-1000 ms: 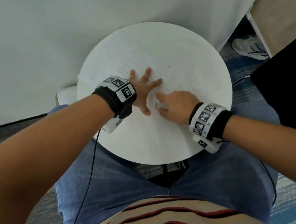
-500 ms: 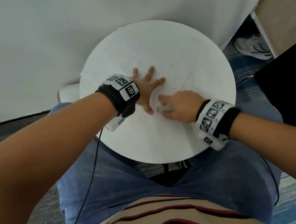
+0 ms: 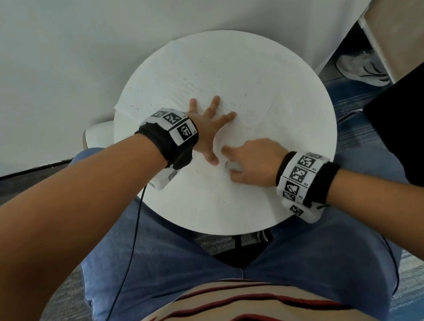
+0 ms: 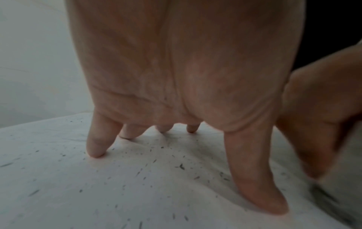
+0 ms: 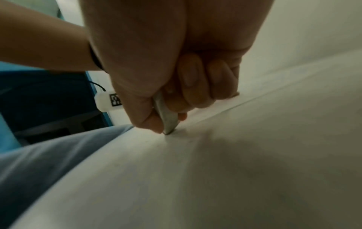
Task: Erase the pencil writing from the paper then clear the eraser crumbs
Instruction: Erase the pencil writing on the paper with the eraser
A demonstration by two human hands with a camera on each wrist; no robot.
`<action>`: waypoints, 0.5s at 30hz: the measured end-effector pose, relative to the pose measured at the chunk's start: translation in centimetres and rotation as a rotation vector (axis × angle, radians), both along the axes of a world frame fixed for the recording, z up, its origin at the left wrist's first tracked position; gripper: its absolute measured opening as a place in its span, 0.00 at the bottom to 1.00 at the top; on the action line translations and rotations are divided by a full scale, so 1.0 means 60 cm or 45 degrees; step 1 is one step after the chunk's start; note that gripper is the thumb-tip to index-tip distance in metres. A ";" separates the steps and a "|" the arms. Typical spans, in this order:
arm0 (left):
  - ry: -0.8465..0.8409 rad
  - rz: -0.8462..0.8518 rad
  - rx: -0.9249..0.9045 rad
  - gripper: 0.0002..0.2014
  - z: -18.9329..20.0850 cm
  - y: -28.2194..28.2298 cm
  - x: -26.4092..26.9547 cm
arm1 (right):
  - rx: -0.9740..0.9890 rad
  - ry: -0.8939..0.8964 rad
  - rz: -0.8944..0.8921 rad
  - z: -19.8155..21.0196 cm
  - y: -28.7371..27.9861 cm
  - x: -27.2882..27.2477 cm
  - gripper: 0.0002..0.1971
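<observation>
A white sheet of paper (image 3: 200, 78) lies on the round white table (image 3: 304, 173), its far-left corners jutting past the rim. My left hand (image 3: 210, 128) presses flat on the paper with fingers spread; the fingertips (image 4: 96, 152) touch the sheet. Dark eraser crumbs (image 4: 181, 166) are scattered around them. My right hand (image 3: 250, 162) pinches a small white eraser (image 3: 234, 166) between thumb and fingers, close to the left thumb. In the right wrist view the eraser (image 5: 167, 119) has its tip down on the paper (image 5: 254, 155).
The table stands over my lap in blue jeans (image 3: 150, 267), close to a white wall (image 3: 75, 43). A cable (image 3: 134, 239) hangs from the left wrist. A shoe (image 3: 363, 69) lies on the floor at the right, beside a wooden panel (image 3: 410, 18).
My right hand with the eraser has slid toward me and to the right over the paper. The left hand has stayed pressed in place.
</observation>
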State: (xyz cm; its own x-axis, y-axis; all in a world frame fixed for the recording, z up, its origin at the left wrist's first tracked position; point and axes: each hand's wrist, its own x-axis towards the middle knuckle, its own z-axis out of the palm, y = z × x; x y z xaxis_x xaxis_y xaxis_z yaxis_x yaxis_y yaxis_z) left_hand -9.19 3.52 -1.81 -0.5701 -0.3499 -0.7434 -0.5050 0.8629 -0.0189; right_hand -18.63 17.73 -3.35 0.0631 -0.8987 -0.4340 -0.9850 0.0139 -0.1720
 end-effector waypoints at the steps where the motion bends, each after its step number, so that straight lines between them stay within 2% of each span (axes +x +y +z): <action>1: -0.005 -0.012 -0.004 0.64 0.002 0.002 0.000 | 0.059 -0.037 0.039 -0.001 0.005 0.009 0.14; 3: -0.012 -0.031 -0.019 0.63 0.010 0.006 0.001 | 0.097 -0.077 0.011 0.001 -0.002 0.000 0.13; 7: -0.006 -0.034 -0.033 0.61 0.018 0.009 0.001 | -0.018 -0.069 -0.176 0.010 -0.020 -0.047 0.14; 10: -0.006 -0.037 -0.033 0.62 0.016 0.009 0.001 | 0.019 -0.029 -0.043 0.003 -0.003 -0.012 0.12; 12: -0.008 -0.052 -0.040 0.62 0.019 0.011 0.001 | 0.109 -0.090 0.016 -0.002 0.003 0.005 0.13; 15: -0.008 -0.058 -0.053 0.61 0.026 0.014 0.003 | 0.109 -0.145 -0.117 0.000 -0.012 -0.024 0.14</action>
